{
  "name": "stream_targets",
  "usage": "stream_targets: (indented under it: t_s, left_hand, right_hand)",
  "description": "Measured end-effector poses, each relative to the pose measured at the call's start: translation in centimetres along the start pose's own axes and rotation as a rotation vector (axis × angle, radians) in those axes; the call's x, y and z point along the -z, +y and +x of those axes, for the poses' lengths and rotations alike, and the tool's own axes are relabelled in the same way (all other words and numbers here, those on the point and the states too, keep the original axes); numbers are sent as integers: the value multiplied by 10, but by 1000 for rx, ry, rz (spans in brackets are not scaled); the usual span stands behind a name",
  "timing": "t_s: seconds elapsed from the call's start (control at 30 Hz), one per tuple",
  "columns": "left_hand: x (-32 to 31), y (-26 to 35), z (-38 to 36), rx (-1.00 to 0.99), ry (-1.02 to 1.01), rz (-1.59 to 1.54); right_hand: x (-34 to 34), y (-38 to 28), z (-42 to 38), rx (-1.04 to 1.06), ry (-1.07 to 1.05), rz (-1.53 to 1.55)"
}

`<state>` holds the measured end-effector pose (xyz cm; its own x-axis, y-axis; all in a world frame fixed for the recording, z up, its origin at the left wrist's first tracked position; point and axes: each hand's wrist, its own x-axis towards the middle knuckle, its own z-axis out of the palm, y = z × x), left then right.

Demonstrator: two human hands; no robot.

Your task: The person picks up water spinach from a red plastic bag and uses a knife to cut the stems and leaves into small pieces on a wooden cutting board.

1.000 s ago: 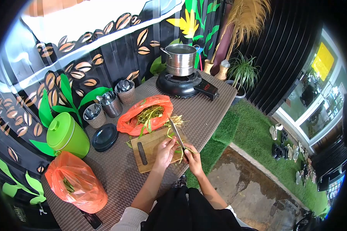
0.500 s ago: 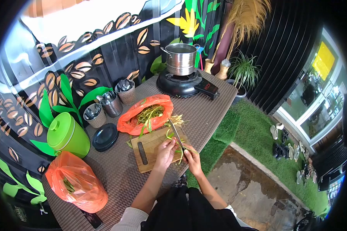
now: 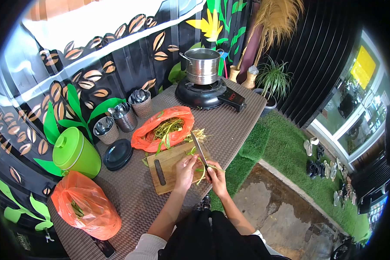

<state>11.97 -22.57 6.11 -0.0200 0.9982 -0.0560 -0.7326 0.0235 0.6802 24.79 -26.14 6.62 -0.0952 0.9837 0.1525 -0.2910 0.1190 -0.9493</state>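
Note:
My right hand is closed round the dark handle of a knife, whose blade points up and away over the board. Green stems hang between my two hands, with a piece running across by the knife. My left hand pinches the stems at their left side, above the right half of the wooden cutting board. Just beyond the board lies an open orange bag full of green stems. Pale roots stick out beside it.
A pot sits on a black gas stove at the table's far end. Cutlery cups, black lids, a green container, a tied orange bag and a phone are to the left.
The stems between my hands have shifted slightly down and left, and their lower end now bends leftward. Both hands have stayed almost in place.

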Motion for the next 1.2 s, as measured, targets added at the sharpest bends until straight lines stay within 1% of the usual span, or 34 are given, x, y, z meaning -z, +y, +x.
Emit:
stream_targets:
  t_s: [0.1,0.2,0.27,0.33,0.4,0.47,0.63,0.7,0.77,0.87,0.93,1.2]
  left_hand:
    - [3,-1,2,-18,-3,29]
    - [10,-6,5,19,-8,42]
    - [12,-6,4,18,-60,34]
    - [9,-6,3,33,-39,38]
    - [7,-7,2,49,-18,43]
    - [5,-8,2,25,-27,11]
    - [0,1,0,58,-5,-5]
    - [2,3,1,55,13,-23]
    - [9,-1,7,47,-12,-11]
    - [13,-4,10,68,-27,-71]
    - [15,-5,10,76,-21,-78]
    - [17,-6,10,90,-47,-133]
  right_hand:
    - [-2,-3,0,3,-13,-30]
    - [-4,-3,1,20,-35,-60]
    - [-4,0,1,20,-39,-63]
    - [-4,5,2,0,5,-6]
    - [-2,8,3,15,2,-21]
    - [-1,10,4,32,1,-37]
    - [-1,11,5,11,16,52]
    - [0,10,5,21,0,29]
    - [-1,8,5,32,-15,7]
    - [-4,5,5,-19,21,-29]
    - [-1,8,7,24,-61,-72]
    - [0,9,8,5,-67,-68]
